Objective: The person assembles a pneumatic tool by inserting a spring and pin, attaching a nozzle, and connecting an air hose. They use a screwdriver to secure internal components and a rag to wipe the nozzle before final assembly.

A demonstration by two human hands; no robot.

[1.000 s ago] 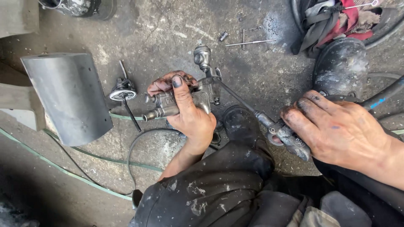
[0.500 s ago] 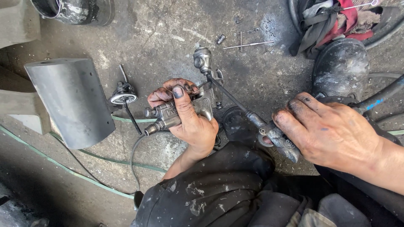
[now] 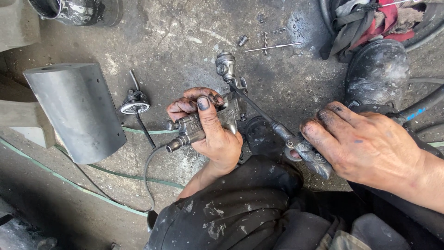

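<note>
My left hand [image 3: 208,127] grips a small grey metal tool body [image 3: 199,127] with a hose fitting at its lower left, held just above the concrete floor. A ratchet-type wrench [image 3: 273,122] runs from the tool's upper end down to the right. My right hand [image 3: 365,146], grimy with grease, is closed around the wrench's thick handle [image 3: 307,155]. A rounded metal head [image 3: 225,62] sticks out beyond the tool at the top. My dark trouser knee [image 3: 240,208] lies below both hands.
A grey metal cylinder [image 3: 76,111] lies at the left, with a small round valve part [image 3: 135,105] beside it. A thin rod, a spring and a socket [image 3: 273,41] lie at the top. A black boot [image 3: 377,71] and rags [image 3: 370,21] are top right. Green hose [image 3: 106,171] crosses the floor.
The wrench handle and my right hand have swung slightly downward and to the right. My left hand keeps its grip on the tool body.
</note>
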